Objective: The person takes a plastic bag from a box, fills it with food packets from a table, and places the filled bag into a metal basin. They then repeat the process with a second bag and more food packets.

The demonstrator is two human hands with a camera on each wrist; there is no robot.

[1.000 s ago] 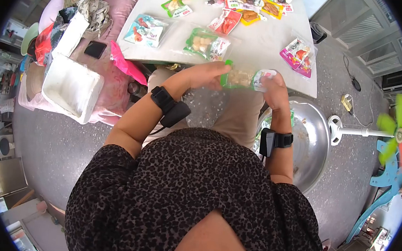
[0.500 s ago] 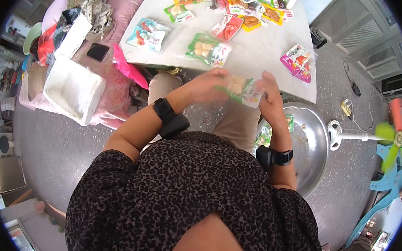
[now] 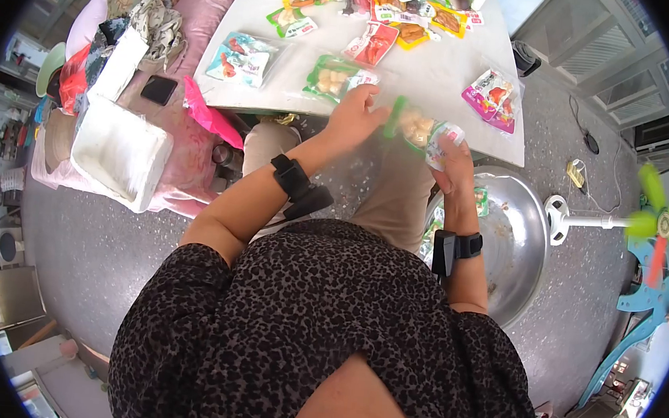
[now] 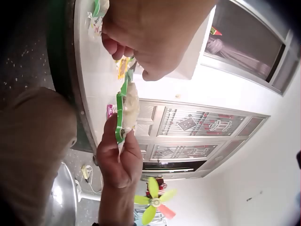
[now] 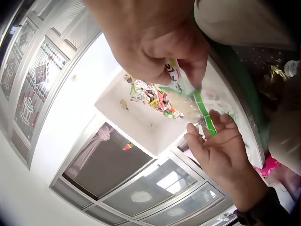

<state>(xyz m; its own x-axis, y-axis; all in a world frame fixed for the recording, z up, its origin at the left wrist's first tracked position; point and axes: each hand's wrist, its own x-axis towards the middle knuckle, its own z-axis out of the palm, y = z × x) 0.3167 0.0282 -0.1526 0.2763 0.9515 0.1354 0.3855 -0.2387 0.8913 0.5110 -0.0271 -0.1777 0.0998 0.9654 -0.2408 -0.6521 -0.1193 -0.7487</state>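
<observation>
My right hand (image 3: 456, 165) pinches one end of a clear-and-green snack packet (image 3: 417, 129) with pale chunky pieces inside, held up over the front edge of the table. In the left wrist view, the right thumb and fingers grip the packet's (image 4: 130, 106) lower end. Just left of the packet is my left hand (image 3: 351, 122), its fingers loosely bent with nothing between them. The right wrist view has the left hand (image 5: 223, 150) palm up by the packet's green edge (image 5: 203, 113). A similar green packet (image 3: 333, 79) lies on the table beyond the left hand.
On the white table (image 3: 424, 71) lie a blue packet (image 3: 240, 58), a purple packet (image 3: 491, 102), a red packet (image 3: 373, 43) and a pile of mixed packets. A metal basin (image 3: 516, 247) with green packets stands by my right side. A white foam box (image 3: 123, 153) sits at left.
Both hands held the packet between them a second ago. My left hand has since let go and moved left and up, while the right hand keeps the packet, now tilted.
</observation>
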